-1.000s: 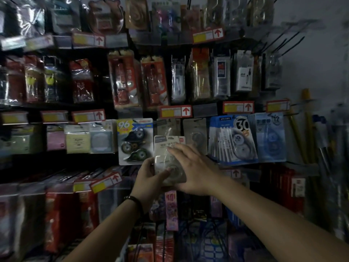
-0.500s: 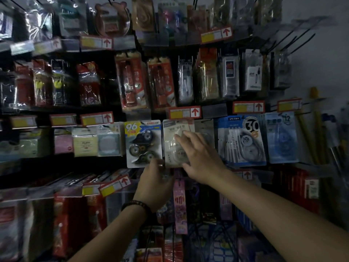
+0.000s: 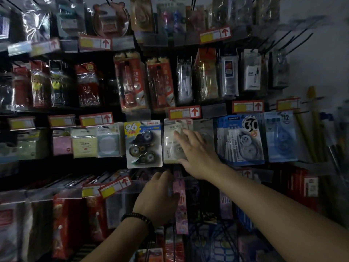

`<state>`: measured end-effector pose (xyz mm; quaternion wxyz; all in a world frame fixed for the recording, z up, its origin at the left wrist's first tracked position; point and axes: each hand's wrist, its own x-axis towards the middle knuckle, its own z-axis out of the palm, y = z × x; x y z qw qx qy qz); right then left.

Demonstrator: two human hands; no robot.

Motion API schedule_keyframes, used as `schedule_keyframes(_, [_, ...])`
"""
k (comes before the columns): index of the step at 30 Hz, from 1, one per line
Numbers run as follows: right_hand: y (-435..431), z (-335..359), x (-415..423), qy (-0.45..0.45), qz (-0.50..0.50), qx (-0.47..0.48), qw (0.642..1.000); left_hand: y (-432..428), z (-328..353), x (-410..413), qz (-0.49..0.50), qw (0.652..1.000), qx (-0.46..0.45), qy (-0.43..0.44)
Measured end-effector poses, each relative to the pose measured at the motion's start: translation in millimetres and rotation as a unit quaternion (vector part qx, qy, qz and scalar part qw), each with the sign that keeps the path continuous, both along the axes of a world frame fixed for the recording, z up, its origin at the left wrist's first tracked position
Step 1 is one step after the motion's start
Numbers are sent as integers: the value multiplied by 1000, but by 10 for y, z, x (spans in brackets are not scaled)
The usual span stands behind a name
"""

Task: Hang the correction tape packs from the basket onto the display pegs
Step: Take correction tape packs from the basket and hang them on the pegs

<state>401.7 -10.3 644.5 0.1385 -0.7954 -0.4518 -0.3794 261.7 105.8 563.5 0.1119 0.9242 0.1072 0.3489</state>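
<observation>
A pale correction tape pack [image 3: 171, 142] hangs in the middle row of the display wall, between a "96" pack [image 3: 143, 143] and a grey pack [image 3: 204, 129]. My right hand [image 3: 196, 150] lies flat against the pale pack's right side, fingers spread and pointing up-left. My left hand [image 3: 159, 195] is below the pack, apart from it, fingers loosely curled and holding nothing. The peg that carries the pack is hidden behind the price tag [image 3: 184, 112]. No basket can be made out in the dim lower part.
Blue "30" correction tape packs [image 3: 243, 140] and a "12" pack [image 3: 281, 137] hang to the right. Sticky note pads [image 3: 84, 142] hang to the left. Empty black pegs [image 3: 294, 40] jut out at upper right. Red packs fill the lower shelves.
The pale pack went up from in front of the lower row onto the middle row. My left hand let go and dropped below it. My right hand slid to its right side.
</observation>
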Motion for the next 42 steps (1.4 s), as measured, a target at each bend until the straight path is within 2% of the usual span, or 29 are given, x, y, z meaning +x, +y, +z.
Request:
schedule_keyframes(4, [40,18,77,-6,-26,-30,999,-13,-57,-29,4,1000,22,16])
schedule_keyframes(9, [33,3,32,57,-21,-56,997,-30,-113,-110,-6,1000,13,25])
schedule_keyframes(15, [-264,-335,-118,85,29,-19,996,-69,-403,-339,-1,999,-11,40])
schedule_keyframes(20, [-538,-1102,-391,100,97,21,990,-135,-1084,-654,0,995,-48,90])
schedule_keyframes(25, [-757,-2305,-731,194,105,-25,975,-269,-2086,-1111,16,981,-75,178])
schedule_keyframes(29, [-965,-3503,-1081,340,85,-148,925,-475,-2984,-1658,53,947,-126,292])
schedule_keyframes(32, [-1137,-4324,-1328,421,82,-201,881,-606,-3572,-1984,65,923,-156,346])
schedule_keyframes(37, [-1392,-5417,-1466,504,49,-275,818,-568,-4354,-2290,83,866,-214,444])
schedule_keyframes(42, [-1404,-6214,-1427,552,7,-319,770,-564,-4899,-2270,70,837,-234,491])
